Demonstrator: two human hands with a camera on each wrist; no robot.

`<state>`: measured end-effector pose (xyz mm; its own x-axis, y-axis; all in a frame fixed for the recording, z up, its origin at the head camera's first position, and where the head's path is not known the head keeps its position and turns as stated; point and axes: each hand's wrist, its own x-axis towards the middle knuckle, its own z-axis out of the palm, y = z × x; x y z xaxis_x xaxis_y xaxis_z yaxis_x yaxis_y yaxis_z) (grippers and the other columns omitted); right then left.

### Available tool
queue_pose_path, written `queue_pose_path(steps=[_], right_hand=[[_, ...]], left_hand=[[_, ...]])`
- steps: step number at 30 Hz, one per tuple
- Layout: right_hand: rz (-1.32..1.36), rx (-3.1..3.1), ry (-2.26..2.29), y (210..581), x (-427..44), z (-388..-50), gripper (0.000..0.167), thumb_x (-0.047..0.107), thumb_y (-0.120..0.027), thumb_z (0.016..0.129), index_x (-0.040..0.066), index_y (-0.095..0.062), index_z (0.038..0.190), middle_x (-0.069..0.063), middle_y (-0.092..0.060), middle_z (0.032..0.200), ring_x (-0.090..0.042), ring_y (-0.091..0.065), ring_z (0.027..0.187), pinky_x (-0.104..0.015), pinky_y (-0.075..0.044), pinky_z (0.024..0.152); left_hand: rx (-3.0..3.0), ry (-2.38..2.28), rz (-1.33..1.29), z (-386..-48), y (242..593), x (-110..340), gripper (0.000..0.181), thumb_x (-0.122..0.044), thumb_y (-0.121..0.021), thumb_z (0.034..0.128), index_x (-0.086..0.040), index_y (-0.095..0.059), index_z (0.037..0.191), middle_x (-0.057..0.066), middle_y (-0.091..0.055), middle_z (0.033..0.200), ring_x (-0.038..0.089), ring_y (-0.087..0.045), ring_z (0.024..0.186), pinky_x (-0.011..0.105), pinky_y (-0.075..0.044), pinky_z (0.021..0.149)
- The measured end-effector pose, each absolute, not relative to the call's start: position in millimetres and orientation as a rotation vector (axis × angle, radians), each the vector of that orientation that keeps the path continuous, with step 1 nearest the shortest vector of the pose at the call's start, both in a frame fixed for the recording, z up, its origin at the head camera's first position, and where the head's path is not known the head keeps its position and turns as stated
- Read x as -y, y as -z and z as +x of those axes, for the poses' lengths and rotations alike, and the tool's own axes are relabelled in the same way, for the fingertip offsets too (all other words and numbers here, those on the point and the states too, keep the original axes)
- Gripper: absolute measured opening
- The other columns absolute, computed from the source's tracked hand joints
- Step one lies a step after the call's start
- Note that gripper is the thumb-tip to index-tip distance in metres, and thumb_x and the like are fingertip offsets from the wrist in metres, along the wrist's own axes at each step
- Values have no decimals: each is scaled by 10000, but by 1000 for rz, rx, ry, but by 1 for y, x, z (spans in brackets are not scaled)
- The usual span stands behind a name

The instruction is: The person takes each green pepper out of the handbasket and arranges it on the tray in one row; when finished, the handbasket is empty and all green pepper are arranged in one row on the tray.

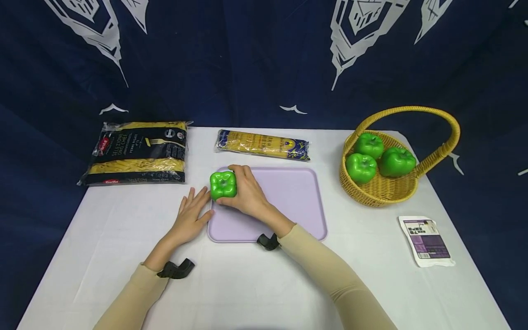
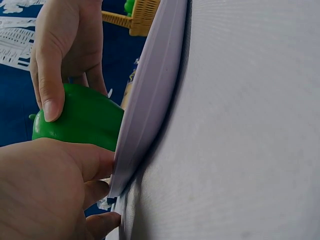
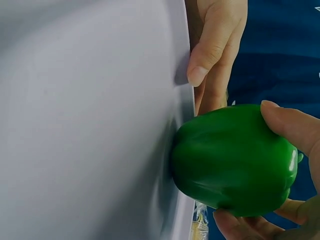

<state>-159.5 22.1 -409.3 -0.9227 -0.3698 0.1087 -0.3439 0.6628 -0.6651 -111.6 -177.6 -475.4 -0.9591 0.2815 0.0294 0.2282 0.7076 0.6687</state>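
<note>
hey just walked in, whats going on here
A person's right hand holds a green pepper at the far left corner of a purple tray. Their left hand is at the tray's left edge. Three more peppers sit in the basket on the right. A pasta bag lies at the back left.

pepper [image 1: 223, 185]: green | tray [image 1: 288, 192]: pale lilac | basket [image 1: 360, 195]: yellow | backdrop [image 1: 247, 68]: navy, white motifs

Black pasta bag [image 1: 136, 153]: "Barilla" on red near bottom edge; "SELEZIONE ORO CHEF" and "PENNE RIGATE" above; long yellow-and-blue packet [image 1: 262, 144]: print too small to read; white-and-purple pouch [image 1: 426, 241]: lettering too blurred to make out.
</note>
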Motion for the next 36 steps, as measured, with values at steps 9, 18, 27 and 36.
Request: queue_pose_path(steps=[9,18,27,36], right_hand=[[-633,-2791,1139,402,-29,-159,958,367,-881,709,59,-371,1460,-201,-470,1342,-296,-549,1166,-454,-484,1012],[-690,-2784,1162,397,-46,-155,956,381,-877,710,73,-380,1466,-180,-463,1378,-294,-517,1237,-446,-446,1069],[-641,-2798,1238,397,-88,-151,925,340,-876,720,109,-383,1468,-156,-472,1368,-285,-492,1267,-464,-445,1045],[-546,-2908,1316,394,-148,-149,904,270,-880,724,33,-391,1446,-208,-475,1363,-334,-491,1256,-483,-433,1054]], left_hand=[[-2833,-1099,426,-111,476,177,576,-201,-519,987,-5,-344,1500,256,-217,1591,485,25,1487,655,68,1158],[-2828,-1103,428,-111,474,177,574,-201,-521,989,-25,-344,1506,251,-221,1591,483,28,1488,646,69,1163],[-2842,-1103,432,-111,475,177,571,-186,-520,987,-19,-343,1504,249,-226,1589,486,20,1486,642,66,1165],[-2838,-1089,424,-112,476,177,576,-194,-521,989,-27,-337,1509,238,-222,1595,477,24,1490,633,73,1169]])
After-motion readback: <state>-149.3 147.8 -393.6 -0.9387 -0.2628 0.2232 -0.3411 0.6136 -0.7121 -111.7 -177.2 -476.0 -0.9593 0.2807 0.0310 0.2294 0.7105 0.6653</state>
